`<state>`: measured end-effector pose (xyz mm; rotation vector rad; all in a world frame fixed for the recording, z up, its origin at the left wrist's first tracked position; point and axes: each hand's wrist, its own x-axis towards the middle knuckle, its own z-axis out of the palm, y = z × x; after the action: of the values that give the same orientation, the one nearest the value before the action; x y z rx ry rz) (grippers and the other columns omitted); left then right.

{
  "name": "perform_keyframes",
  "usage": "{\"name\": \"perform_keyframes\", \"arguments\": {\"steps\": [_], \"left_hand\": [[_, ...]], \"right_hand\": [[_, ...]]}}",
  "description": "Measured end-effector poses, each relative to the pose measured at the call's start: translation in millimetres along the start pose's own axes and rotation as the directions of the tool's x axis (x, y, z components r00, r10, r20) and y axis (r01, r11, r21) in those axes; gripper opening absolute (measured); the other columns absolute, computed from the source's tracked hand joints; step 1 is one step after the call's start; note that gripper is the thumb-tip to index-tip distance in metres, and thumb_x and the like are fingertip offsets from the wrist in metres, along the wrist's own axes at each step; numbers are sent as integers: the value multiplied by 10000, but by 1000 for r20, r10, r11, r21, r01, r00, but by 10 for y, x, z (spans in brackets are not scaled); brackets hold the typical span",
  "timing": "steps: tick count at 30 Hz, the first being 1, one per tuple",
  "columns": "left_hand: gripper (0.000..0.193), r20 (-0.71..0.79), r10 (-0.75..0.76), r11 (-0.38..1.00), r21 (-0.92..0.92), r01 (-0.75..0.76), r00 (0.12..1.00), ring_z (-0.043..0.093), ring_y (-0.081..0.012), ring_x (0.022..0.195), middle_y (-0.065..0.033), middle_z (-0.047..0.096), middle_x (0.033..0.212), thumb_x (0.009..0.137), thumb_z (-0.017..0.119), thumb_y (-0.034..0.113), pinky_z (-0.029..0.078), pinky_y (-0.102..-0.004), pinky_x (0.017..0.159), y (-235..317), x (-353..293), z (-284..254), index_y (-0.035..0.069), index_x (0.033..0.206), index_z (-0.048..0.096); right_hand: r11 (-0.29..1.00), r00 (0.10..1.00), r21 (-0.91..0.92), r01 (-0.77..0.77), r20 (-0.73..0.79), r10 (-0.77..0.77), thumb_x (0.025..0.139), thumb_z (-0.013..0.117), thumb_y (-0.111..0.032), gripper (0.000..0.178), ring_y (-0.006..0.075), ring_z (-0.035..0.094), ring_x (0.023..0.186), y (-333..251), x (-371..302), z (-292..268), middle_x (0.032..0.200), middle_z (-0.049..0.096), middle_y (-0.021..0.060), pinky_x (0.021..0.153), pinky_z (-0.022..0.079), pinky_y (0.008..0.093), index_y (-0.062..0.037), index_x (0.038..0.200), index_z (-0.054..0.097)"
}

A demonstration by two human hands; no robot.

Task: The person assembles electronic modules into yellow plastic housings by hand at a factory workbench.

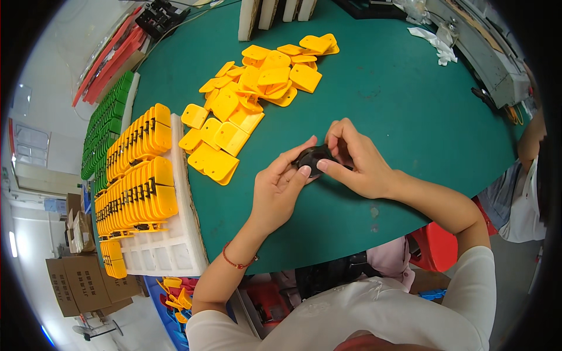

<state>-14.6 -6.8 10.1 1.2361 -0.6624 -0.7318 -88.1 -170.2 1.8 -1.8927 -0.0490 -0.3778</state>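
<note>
In front of me, above the green table (374,105), I hold a small rounded black part (314,156) whose kind I cannot make out. My left hand (276,190) grips its left side with thumb and fingers. My right hand (362,162) is closed on the right side, its thumb pressed on the front edge and its fingers bent behind. Beyond my hands lies a loose pile of flat yellow plastic plates (272,76), rounded at the corners and pierced with small holes. Part of the black piece is covered by my fingers.
At left, a white foam tray (184,234) holds rows of upright yellow plates (137,196) with black fittings. Behind it stand similar green pieces (108,126). White foam boards (268,14), a crumpled tissue (436,44) and a grey machine (489,52) line the far side. Another person's arm (530,137) shows at right.
</note>
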Motion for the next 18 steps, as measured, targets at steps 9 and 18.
{"name": "perform_keyframes", "arguments": {"steps": [9, 18], "left_hand": [[203, 5, 135, 843, 525, -117, 991, 486, -45, 638, -63, 536, 826, 844, 494, -19, 408, -169, 555, -73, -72, 10, -53, 1043, 507], [199, 34, 260, 755, 616, -225, 965, 453, -46, 573, -67, 508, 750, 814, 516, -47, 369, -156, 480, -38, -115, 87, -60, 1012, 519]], "right_hand": [[934, 960, -244, 262, 167, -225, 746, 579, -176, 192, 247, 470, 529, 82, 25, -38, 629, 467, 101, 468, 369, 331, -23, 737, 463], [947, 949, -117, 298, 143, -281, 736, 566, -146, 199, 256, 441, 466, 65, -20, -30, 542, 426, 97, 423, 334, 337, -16, 645, 447]]}}
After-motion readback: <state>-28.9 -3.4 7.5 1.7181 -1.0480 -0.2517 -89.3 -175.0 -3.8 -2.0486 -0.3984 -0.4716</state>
